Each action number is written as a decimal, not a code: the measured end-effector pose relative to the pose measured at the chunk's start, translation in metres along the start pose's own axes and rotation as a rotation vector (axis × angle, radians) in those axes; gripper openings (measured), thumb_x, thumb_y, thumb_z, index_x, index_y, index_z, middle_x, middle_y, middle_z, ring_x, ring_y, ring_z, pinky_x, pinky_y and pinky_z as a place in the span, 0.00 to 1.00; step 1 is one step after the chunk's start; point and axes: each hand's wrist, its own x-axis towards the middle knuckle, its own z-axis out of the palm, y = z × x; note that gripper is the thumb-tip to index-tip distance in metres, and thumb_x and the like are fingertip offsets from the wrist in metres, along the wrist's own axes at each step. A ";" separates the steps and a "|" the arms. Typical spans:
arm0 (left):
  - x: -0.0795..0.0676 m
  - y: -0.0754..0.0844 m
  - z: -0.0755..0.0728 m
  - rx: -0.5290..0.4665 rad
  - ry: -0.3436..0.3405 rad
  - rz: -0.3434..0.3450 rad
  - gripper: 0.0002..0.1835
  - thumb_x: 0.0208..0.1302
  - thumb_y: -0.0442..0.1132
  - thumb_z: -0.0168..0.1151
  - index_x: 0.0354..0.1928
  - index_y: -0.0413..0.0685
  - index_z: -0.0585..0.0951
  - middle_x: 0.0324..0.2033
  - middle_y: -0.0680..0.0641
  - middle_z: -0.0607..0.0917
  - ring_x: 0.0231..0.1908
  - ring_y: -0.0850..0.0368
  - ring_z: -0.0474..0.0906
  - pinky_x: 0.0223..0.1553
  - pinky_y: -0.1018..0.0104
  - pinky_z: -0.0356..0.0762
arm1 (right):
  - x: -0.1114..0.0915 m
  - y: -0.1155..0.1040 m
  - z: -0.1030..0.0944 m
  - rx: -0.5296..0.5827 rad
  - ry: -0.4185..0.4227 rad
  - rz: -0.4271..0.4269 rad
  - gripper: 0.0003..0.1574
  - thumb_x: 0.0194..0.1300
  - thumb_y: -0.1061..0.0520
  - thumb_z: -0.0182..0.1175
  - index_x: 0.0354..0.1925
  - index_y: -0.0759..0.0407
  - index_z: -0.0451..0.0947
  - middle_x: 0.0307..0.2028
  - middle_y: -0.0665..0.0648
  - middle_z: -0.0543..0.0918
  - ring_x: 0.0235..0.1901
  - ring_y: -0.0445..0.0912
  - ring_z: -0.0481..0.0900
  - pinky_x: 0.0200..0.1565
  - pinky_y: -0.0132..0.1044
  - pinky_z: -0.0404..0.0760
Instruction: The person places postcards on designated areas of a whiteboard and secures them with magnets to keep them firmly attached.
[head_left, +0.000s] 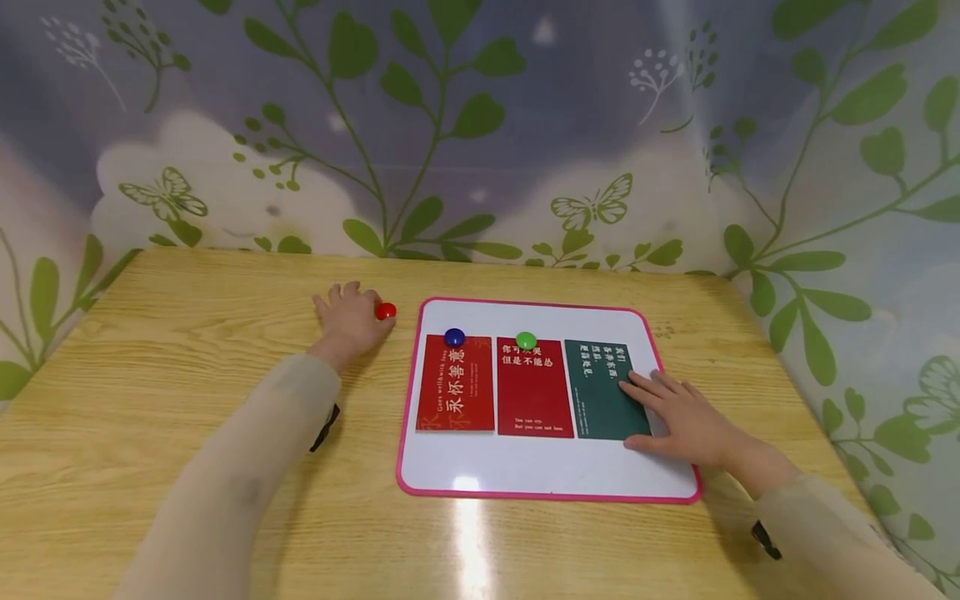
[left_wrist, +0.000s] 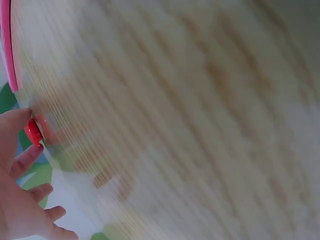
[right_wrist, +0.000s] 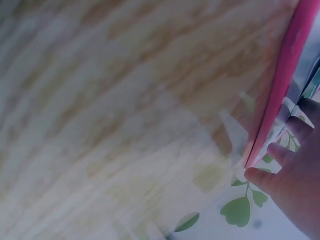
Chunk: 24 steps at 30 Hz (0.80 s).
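Note:
My left hand [head_left: 352, 323] is on the table left of the whiteboard, thumb and forefinger pinching a round red magnet [head_left: 386, 311]. In the left wrist view the red magnet [left_wrist: 33, 131] shows between those two fingertips, the other fingers spread. My right hand [head_left: 675, 421] lies with spread fingers over the right edge of a dark green card [head_left: 603, 392], its fingertips on the card. That card lies on the pink-rimmed whiteboard [head_left: 525, 475], beside two red cards. A blue magnet [head_left: 454, 337] sits at the top of the left red card [head_left: 472, 400], a green magnet [head_left: 527, 340] on the middle red card [head_left: 532, 396].
The whiteboard lies flat on a wood-grain table [head_left: 180, 358]. Behind the table and along its right side hangs a backdrop [head_left: 300, 167] printed with leaves and butterflies. A bright light reflection falls across the board's lower edge.

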 end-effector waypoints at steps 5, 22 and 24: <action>0.000 0.002 -0.001 -0.001 -0.004 0.002 0.24 0.66 0.51 0.52 0.55 0.40 0.74 0.66 0.30 0.59 0.66 0.28 0.49 0.63 0.28 0.39 | -0.002 -0.001 -0.002 0.011 0.029 -0.018 0.55 0.51 0.31 0.62 0.69 0.56 0.58 0.69 0.66 0.57 0.66 0.64 0.55 0.62 0.67 0.56; -0.004 0.000 -0.002 -0.005 0.008 0.007 0.22 0.65 0.49 0.53 0.52 0.39 0.75 0.66 0.29 0.60 0.65 0.28 0.51 0.62 0.28 0.39 | -0.005 -0.008 -0.001 0.034 -0.012 -0.081 0.47 0.57 0.40 0.61 0.68 0.60 0.61 0.68 0.65 0.62 0.66 0.62 0.60 0.64 0.63 0.57; -0.005 0.000 -0.003 -0.007 0.015 0.010 0.22 0.65 0.49 0.53 0.53 0.39 0.75 0.66 0.30 0.60 0.65 0.28 0.51 0.62 0.28 0.40 | -0.005 -0.009 -0.002 0.031 -0.006 -0.079 0.46 0.58 0.40 0.61 0.67 0.60 0.61 0.68 0.65 0.62 0.66 0.62 0.61 0.64 0.63 0.57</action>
